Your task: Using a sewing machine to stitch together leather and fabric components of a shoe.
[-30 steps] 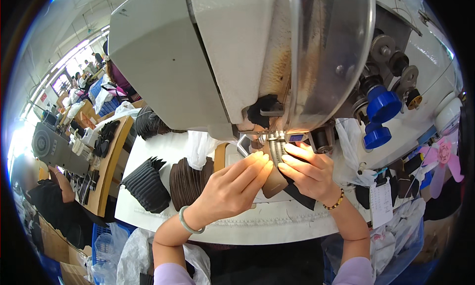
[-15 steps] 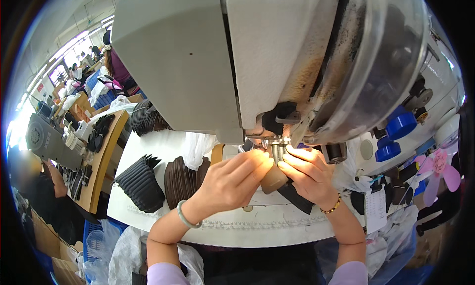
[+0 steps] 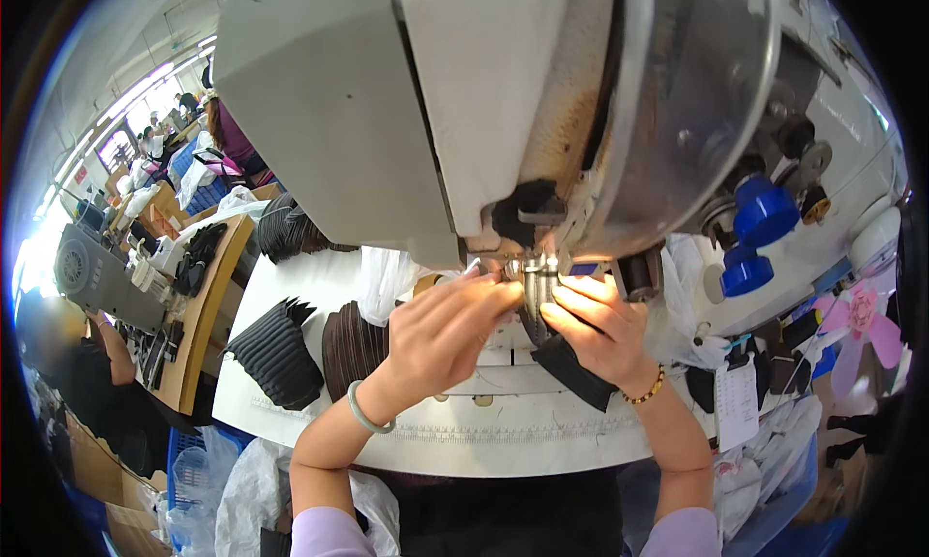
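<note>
Both hands are at the needle area of a large pale grey sewing machine (image 3: 484, 83), under its small light. My left hand (image 3: 447, 327) is closed, its fingertips pinched together just left of the metal parts; whatever they hold is hidden. Opposite it, my right hand (image 3: 602, 327) has its fingers bent and pressed in against the right side of a narrow metal part (image 3: 534, 303). What that hand grips is too small and bright to make out. A dark fabric strip (image 3: 573, 371) lies below the metal part, beside my right hand, slanting down to the right.
Left on the white table (image 3: 523, 441) lie a black ribbed stack (image 3: 276, 354) and a dark brown stack (image 3: 354, 354). Blue knobs (image 3: 764, 210) jut from the machine's right. A pink fan (image 3: 859, 323) and a white paper sheet (image 3: 736, 402) are at right. A person in black (image 3: 82, 373) sits far left.
The brown piece between my hands has gone from sight. My left hand has shifted slightly left and down. The machine appears further left in the view.
</note>
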The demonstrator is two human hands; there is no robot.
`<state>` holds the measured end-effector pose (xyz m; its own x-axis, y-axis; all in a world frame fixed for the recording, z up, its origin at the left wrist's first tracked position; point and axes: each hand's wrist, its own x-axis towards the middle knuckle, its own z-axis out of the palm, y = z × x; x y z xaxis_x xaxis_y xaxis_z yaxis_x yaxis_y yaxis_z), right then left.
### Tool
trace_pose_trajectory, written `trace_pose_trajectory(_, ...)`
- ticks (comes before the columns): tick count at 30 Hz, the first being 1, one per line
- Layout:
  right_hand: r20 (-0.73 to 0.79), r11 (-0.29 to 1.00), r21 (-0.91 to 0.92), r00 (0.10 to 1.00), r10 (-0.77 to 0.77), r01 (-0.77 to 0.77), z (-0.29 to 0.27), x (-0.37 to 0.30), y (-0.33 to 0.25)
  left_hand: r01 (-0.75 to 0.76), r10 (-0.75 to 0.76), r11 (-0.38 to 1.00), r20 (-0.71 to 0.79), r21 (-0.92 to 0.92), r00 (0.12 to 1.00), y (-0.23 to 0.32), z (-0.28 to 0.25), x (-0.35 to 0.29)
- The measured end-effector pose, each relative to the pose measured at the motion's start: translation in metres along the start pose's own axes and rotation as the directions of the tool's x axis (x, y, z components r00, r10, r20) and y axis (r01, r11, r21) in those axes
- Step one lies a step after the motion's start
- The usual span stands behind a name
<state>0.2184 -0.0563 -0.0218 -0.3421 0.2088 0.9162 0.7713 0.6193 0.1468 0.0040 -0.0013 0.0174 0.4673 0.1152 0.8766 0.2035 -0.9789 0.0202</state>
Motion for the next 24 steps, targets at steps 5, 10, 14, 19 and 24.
trace_pose_trajectory(5, -0.001, 1.000, 0.012, 1.000, 0.022, -0.022, -0.001, 0.000, 0.003, -0.001, 0.003, 1.000, 0.086, -0.029, 0.996, 0.014, 0.004, -0.011)
trace_pose_trajectory(10, -0.010, 0.999, 0.005, 0.999, 0.051, -0.051, 0.000, 0.001, 0.001, -0.117, 0.109, 0.989, 0.090, 0.089, 0.990, 0.014, 0.013, -0.018)
trace_pose_trajectory(14, -0.019, 0.999, 0.012, 0.999, 0.048, -0.048, 0.000, 0.003, -0.002, -0.186, 0.190, 0.973, -0.020, 0.137, 0.982, 0.014, 0.025, -0.028)
trace_pose_trajectory(19, -0.030, 1.000, 0.003, 0.999, 0.031, -0.031, 0.000, 0.003, -0.004, -0.230, 0.238, 0.958, -0.029, 0.169, 0.971, 0.014, 0.028, -0.031)
trace_pose_trajectory(24, -0.029, 1.000, -0.013, 0.999, 0.026, -0.027, -0.002, 0.006, -0.003, -0.287, 0.296, 0.935, -0.009, 0.210, 0.955, 0.011, 0.027, -0.028)
